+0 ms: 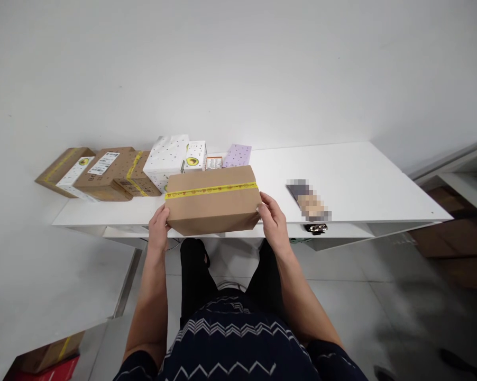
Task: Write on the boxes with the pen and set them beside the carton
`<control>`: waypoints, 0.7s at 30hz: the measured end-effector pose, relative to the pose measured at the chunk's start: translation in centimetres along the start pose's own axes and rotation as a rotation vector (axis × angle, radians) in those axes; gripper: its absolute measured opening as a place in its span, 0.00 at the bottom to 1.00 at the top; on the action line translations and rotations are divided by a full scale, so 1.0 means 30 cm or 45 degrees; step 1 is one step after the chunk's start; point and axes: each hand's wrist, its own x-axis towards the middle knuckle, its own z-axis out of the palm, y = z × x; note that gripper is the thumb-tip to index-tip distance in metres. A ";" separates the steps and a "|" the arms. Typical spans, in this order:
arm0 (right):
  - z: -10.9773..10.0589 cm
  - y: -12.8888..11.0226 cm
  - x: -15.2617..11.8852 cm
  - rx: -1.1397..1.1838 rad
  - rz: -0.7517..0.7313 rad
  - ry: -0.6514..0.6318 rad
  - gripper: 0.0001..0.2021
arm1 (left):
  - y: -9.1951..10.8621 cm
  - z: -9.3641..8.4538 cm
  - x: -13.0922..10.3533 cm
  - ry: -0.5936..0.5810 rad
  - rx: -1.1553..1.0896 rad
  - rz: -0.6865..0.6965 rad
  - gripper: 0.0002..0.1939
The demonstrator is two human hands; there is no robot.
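Observation:
A brown cardboard box (212, 207) with yellow printed tape across its top is held between my two hands at the front edge of the white table (341, 169). My left hand (158, 226) grips its left end, thumb at the side and fingers partly hidden. At the right end, my right hand (273, 219) closes round the corner. Whether the box rests on the table or hangs just above it, I cannot tell. Behind it stand a white spotted box (169, 153), a small white avocado box (194, 156) and a lilac spotted box (237, 155).
Several taped cartons, including a labelled brown box (103, 172), line the table's left end. A pixelated flat item (308, 200) lies to the right. Below the tabletop, a dark shiny object (316, 228) sits on a shelf. More cartons (452, 238) stand at far right.

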 end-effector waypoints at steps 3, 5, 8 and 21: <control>-0.009 -0.005 -0.006 0.040 0.028 -0.044 0.24 | 0.016 -0.011 -0.008 -0.036 0.017 -0.042 0.24; -0.022 -0.013 -0.013 0.047 0.057 -0.088 0.25 | 0.025 -0.017 -0.023 -0.074 0.005 -0.048 0.25; -0.044 -0.033 -0.031 0.088 0.082 -0.163 0.23 | 0.034 -0.028 -0.055 -0.133 -0.072 -0.022 0.24; -0.031 0.123 -0.119 0.339 0.071 -0.025 0.11 | -0.135 -0.091 -0.112 -0.239 -0.090 0.159 0.23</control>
